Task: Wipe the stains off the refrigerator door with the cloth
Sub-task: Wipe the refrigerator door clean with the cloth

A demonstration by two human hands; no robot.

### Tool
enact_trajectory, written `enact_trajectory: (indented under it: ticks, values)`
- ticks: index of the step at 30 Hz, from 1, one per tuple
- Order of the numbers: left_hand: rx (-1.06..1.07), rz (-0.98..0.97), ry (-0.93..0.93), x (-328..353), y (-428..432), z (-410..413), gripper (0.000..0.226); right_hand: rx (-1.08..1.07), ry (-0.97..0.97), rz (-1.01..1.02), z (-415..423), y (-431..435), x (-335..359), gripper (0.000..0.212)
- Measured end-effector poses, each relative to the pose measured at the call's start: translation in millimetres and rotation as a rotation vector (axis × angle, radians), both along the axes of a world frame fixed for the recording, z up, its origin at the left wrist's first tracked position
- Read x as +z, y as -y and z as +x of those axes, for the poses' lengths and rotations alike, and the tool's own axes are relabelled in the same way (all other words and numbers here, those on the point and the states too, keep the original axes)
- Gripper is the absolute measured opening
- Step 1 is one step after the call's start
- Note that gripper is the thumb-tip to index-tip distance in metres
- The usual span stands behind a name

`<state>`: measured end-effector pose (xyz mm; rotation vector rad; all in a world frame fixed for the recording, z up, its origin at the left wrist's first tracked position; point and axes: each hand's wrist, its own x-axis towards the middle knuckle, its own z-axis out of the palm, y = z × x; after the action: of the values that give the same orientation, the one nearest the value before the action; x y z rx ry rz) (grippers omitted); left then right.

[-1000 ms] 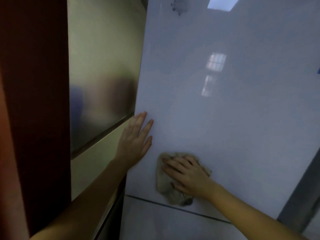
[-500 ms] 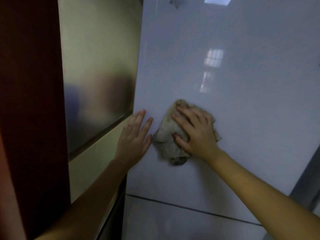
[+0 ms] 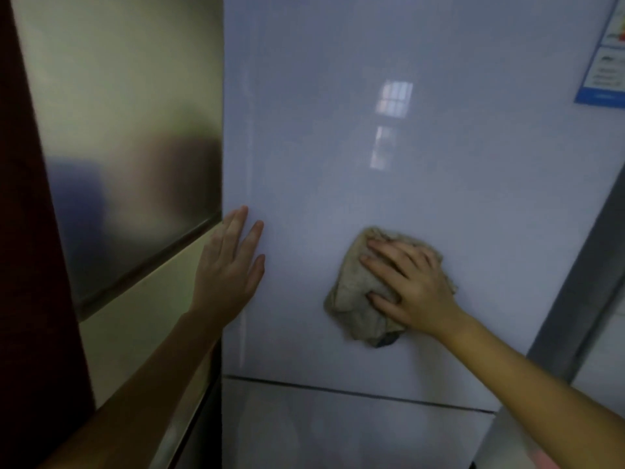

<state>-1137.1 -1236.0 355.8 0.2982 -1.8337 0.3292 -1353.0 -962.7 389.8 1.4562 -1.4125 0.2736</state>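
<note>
The glossy white refrigerator door [image 3: 372, 147] fills the middle of the view and reflects a window. My right hand [image 3: 411, 286] lies flat on a crumpled beige cloth [image 3: 355, 299], pressing it against the lower middle of the door. My left hand [image 3: 230, 269] rests flat with fingers spread on the door's left edge, holding nothing. No distinct stain shows on the visible door surface.
A brushed-metal side panel [image 3: 128, 130] runs along the left of the door, with a dark red surface [image 3: 30, 231] beyond it. A blue-edged label [image 3: 608, 62] sticks at the door's top right. A horizontal seam [image 3: 355, 392] separates a lower door. A grey frame [image 3: 581, 299] stands at right.
My right hand slid the cloth up the door from near the seam, then rightward away from my left hand. The left hand stayed on the door's edge. The view shifted.
</note>
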Motion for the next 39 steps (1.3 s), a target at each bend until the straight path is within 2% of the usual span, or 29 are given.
enact_trajectory:
  ticks: [4,11,15,19,23,29,34,39]
  values:
    - [-0.004,0.054,0.0,5,-12,1,0.054,-0.01,0.026,-0.019,-8,-17,-19,0.058]
    - [-0.083,-0.009,0.03,-5,-74,-31,0.046,0.067,-0.086,0.252,-23,-39,-100,0.053]
    - [-0.097,0.01,0.058,-10,-95,-47,0.048,0.049,-0.062,0.169,-47,-67,-79,0.048]
    - [-0.094,0.023,0.053,-4,-116,-62,0.048,0.0,0.003,-0.025,-73,-104,-10,0.054]
    - [-0.096,0.066,0.042,12,-135,-75,0.049,-0.039,0.025,-0.105,-91,-132,34,0.06]
    - [-0.054,0.09,0.046,19,-145,-86,0.05,-0.036,0.057,-0.057,-101,-144,-9,0.062]
    - [-0.006,0.078,0.059,19,-147,-85,0.051,-0.048,-0.072,0.091,-110,-161,-65,0.064]
    - [0.023,0.075,0.083,18,-147,-84,0.054,-0.016,-0.088,0.103,-117,-170,-59,0.06]
